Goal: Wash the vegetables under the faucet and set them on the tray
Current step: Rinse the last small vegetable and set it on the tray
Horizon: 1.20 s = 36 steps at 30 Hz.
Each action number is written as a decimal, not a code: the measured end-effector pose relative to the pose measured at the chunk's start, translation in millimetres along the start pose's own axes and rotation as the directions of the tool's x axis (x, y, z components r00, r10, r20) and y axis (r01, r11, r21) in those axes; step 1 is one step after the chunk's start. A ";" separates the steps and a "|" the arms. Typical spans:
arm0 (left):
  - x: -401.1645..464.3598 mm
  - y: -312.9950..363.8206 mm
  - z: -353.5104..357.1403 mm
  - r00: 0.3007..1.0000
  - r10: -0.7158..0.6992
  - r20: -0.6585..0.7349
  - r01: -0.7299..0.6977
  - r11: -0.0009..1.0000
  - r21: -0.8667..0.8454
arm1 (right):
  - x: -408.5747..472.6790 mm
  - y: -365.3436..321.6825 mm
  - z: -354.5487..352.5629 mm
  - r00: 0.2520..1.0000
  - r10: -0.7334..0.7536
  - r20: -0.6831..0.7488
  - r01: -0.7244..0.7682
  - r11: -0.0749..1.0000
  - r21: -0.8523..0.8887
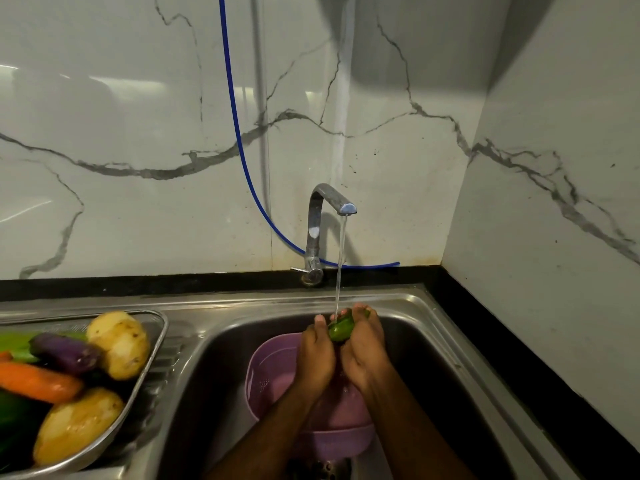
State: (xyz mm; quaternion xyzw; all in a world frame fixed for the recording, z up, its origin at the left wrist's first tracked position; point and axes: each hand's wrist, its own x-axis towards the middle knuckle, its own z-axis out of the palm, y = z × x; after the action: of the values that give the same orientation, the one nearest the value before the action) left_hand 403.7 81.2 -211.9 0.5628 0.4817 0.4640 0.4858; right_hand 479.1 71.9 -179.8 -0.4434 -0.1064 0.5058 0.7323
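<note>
Starting at the far left, I see the steel tray [157,337] sitting on the sink's drainboard, loaded with vegetables: an orange carrot [38,381] lying across the front, a purple eggplant [64,353] just behind it, a pale potato [119,344] against the tray's back right corner, and a second potato [78,426] nearer me, glistening wet. Something light green shows behind the eggplant and something dark green at the tray's left edge; I cannot tell what either is.

Moving right, the sink [433,327] basin holds a lilac plastic colander [268,365], and my view of both forearms crosses over it. My left hand [317,355] and right hand [365,351] are raised together above the colander, side by side, with a small green vegetable [341,329] between them. The fingers of both hands are curled around it, the right-hand fingertips hooked over its top and the left thumb pressed along its near side, so both hands are gripping it.

Above, the chrome faucet [320,230] stands on the black counter [485,323] edge behind the basin, and a thin stream of water [341,261] falls from its spout straight onto the green vegetable. A blue hose [235,116] runs down the marble wall behind the faucet and ends to its right along the counter's back edge.
</note>
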 end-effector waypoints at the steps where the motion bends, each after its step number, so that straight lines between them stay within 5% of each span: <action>1: 3.3 1.9 -2.0 0.995 -0.097 0.015 0.098 0.993 -0.058 | -1.5 1.0 1.6 1.000 0.004 0.024 -0.004 1.000 -0.009; 4: 1.6 10.6 -18.6 0.889 -0.372 0.266 0.430 0.878 -0.210 | -4.3 1.9 -0.9 0.994 0.026 0.108 -0.021 0.999 -0.044; 8: 1.6 18.3 -35.2 0.785 -0.324 0.528 0.527 0.797 -0.295 | -7.8 -2.0 -3.3 0.985 0.012 0.172 0.001 0.997 -0.078; 14: 0.5 13.2 -28.0 0.856 -0.260 0.447 0.462 0.774 -0.434 | -10.8 11.1 1.1 0.968 -0.048 0.247 0.158 0.879 -0.450; 19: -7.5 14.5 -22.2 0.891 -0.188 0.413 0.367 0.835 -0.410 | -13.1 13.2 3.9 0.969 -0.124 0.215 0.213 0.858 -0.468; 25: -20.1 9.2 -18.0 0.914 0.044 0.402 0.009 0.991 -0.130 | -8.5 1.0 2.2 0.999 -0.051 0.018 0.054 0.930 -0.363; 32: -39.1 37.5 -12.3 0.934 -0.062 0.353 0.096 0.992 -0.078 | -4.5 -2.9 -4.4 0.989 -0.046 0.139 0.088 0.947 -0.310; 36: -23.4 28.8 -25.0 0.911 -0.269 0.311 0.326 0.933 -0.149 | -10.2 -7.0 -7.0 0.953 0.036 0.302 0.027 0.979 -0.204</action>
State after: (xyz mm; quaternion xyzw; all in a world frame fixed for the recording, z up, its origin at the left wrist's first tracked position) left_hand 379.1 58.6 -182.2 0.4923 0.4384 0.3435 0.6689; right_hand 483.1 58.9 -175.7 -0.4340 -0.2684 0.5558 0.6563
